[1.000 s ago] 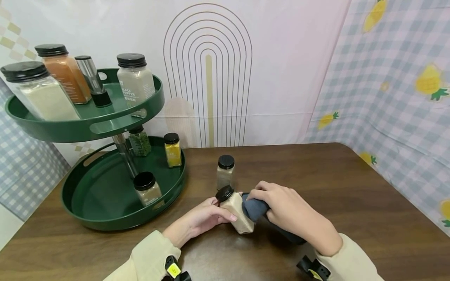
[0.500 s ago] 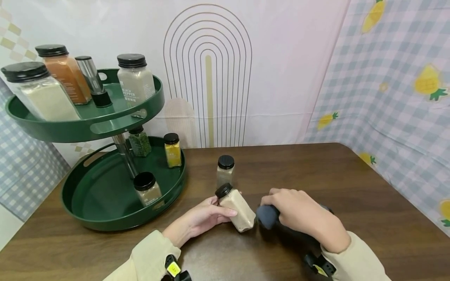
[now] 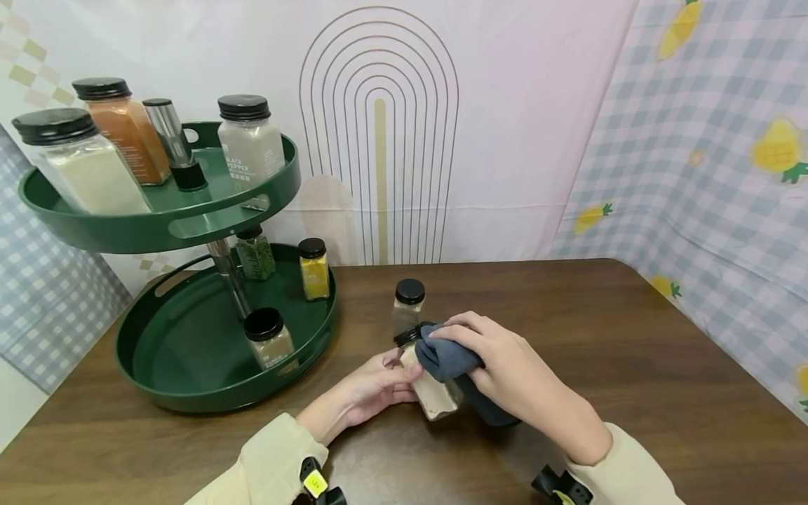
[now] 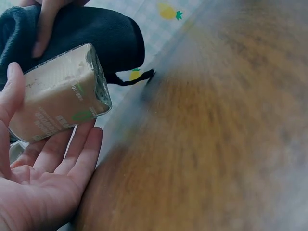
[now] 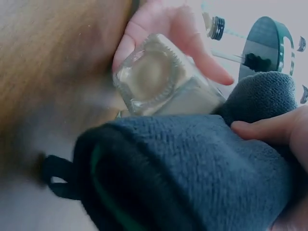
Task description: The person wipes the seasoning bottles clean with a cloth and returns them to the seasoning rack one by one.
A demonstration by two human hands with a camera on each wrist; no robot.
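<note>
My left hand (image 3: 375,386) grips a square clear spice jar (image 3: 437,398) filled with pale beige powder, tilted with its black lid up and to the left. In the left wrist view the jar (image 4: 60,96) shows white print and a green mark between thumb and fingers. My right hand (image 3: 505,358) holds a folded dark blue-grey cloth (image 3: 447,358) over the jar's upper side, near the lid. The right wrist view shows the cloth (image 5: 192,163) bunched under the fingers, a loop at its end, with the jar's base (image 5: 149,77) beyond it.
A smaller black-lidded jar (image 3: 408,308) stands just behind the held one. At left is a two-tier green tray stand (image 3: 189,400), large jars and a silver-black post on top, several small jars below, including a yellow one (image 3: 314,273). A wall hanging (image 3: 505,140) backs the wooden table (image 3: 600,337).
My right hand first drew the cloth away to the right of the jar, then brought it back left and up onto the jar near its lid. The left hand keeps its hold.
</note>
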